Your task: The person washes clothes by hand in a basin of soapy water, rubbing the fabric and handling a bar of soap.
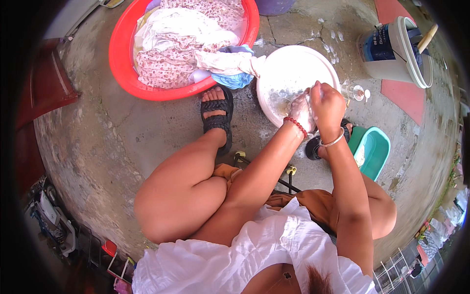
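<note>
Before me on the concrete stands a round white basin (293, 68) with a little sudsy water in it. Over its near right rim my left hand (301, 110), with a red bead bracelet at the wrist, and my right hand (328, 106), with a pale bangle, are together, wet and soapy. A small whitish, lathered cloth (312, 106) seems bunched between them; the fingers partly hide it. Left of the basin, a red oval tub (123, 77) holds floral and white fabrics (176, 29). A twisted pale cloth (227, 62) and a light-blue cloth (235, 80) hang over its rim towards the basin.
A teal plastic tub (383, 150) sits at the right near my foot. Beyond lie a clear bottle (354, 92) and a white bucket (378, 70) with a wooden handle (427, 38) sticking out. A purple container (273, 5) stands at the top. My sandalled feet flank the basin.
</note>
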Demonstrator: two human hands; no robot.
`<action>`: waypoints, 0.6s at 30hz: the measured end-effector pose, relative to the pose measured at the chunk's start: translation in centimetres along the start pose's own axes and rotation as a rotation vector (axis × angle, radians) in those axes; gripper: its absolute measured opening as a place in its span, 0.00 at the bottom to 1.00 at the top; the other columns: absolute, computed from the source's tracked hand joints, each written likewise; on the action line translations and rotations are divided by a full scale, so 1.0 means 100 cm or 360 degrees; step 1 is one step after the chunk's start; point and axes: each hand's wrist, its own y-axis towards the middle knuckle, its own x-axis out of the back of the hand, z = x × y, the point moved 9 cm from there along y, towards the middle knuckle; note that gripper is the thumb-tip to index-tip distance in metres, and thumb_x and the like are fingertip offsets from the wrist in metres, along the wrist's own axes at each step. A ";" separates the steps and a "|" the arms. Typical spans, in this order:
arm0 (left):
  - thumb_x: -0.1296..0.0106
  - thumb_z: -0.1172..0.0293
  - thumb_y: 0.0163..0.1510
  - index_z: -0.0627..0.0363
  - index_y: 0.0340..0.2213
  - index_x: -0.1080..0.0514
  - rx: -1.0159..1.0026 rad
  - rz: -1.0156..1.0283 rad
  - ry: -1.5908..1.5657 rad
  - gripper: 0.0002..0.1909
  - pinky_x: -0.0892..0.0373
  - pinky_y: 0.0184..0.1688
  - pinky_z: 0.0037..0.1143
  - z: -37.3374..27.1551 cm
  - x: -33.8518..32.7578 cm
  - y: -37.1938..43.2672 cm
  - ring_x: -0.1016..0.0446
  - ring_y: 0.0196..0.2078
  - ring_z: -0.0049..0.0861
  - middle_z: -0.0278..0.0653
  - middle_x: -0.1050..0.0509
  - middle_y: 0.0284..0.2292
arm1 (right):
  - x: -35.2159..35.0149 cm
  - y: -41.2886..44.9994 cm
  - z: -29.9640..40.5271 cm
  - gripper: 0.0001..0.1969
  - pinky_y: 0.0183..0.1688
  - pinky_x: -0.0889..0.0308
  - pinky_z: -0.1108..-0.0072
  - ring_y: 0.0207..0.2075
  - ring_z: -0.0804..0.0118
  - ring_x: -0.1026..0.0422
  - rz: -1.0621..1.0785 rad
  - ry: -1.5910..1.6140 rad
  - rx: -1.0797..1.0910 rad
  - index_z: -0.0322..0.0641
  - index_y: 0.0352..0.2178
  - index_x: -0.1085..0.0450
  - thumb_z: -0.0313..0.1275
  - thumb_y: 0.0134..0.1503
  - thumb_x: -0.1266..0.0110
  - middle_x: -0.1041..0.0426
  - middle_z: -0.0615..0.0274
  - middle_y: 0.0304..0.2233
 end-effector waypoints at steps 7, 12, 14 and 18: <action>0.57 0.62 0.53 0.60 0.30 0.32 0.0330 0.0043 -0.0690 0.12 0.34 0.26 0.22 0.015 -0.002 0.015 0.32 0.24 0.22 0.33 0.31 0.21 | 0.010 -0.049 0.034 0.14 0.21 0.39 0.67 0.16 0.47 0.34 -0.0058 0.0278 0.0075 0.35 0.13 0.36 0.34 0.48 0.52 0.36 0.47 0.12; 0.56 0.56 0.53 0.58 0.27 0.30 -0.0378 -0.0010 0.0144 0.16 0.37 0.26 0.20 -0.041 -0.028 -0.008 0.35 0.23 0.17 0.29 0.32 0.20 | -0.027 -0.014 -0.118 0.14 0.22 0.37 0.74 0.19 0.61 0.31 0.0164 0.0589 -0.0752 0.33 0.21 0.33 0.36 0.52 0.53 0.30 0.55 0.17; 0.53 0.57 0.52 0.58 0.27 0.29 0.0350 0.0115 -0.0299 0.15 0.38 0.27 0.18 -0.034 -0.053 -0.016 0.35 0.24 0.13 0.29 0.31 0.22 | -0.059 -0.029 -0.131 0.18 0.30 0.33 0.79 0.27 0.68 0.30 0.0367 0.1689 -0.0864 0.31 0.35 0.35 0.40 0.55 0.56 0.29 0.61 0.28; 0.49 0.63 0.50 0.61 0.32 0.30 0.0097 0.0369 -0.0410 0.13 0.36 0.26 0.14 -0.021 -0.044 0.003 0.32 0.26 0.12 0.29 0.30 0.25 | -0.056 -0.044 -0.092 0.18 0.40 0.34 0.77 0.34 0.68 0.31 0.0743 0.2310 -0.1389 0.33 0.40 0.37 0.37 0.54 0.53 0.31 0.60 0.35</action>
